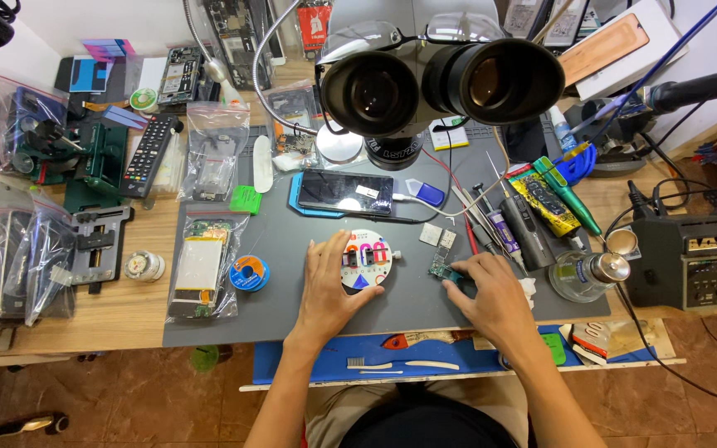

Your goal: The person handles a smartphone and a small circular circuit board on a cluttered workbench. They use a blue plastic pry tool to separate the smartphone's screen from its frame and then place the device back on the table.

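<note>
My left hand [330,286] lies flat on the grey work mat [292,249], its fingers touching the left edge of a round white holder disc [368,259] with colourful markings. My right hand [491,294] rests to the right of the disc and pinches a small green circuit board [441,267] between thumb and fingers. Two small square chips [438,236] lie just above that board. A phone in a blue frame [343,192] lies further back under the microscope eyepieces [437,83].
Tweezers, pens and tubes [524,216] lie right of the phone. A glass bottle [578,275] and a soldering station [690,259] stand at right. Solder spool [249,272], bagged parts [201,270], a remote [149,153] and clamps [97,241] fill the left.
</note>
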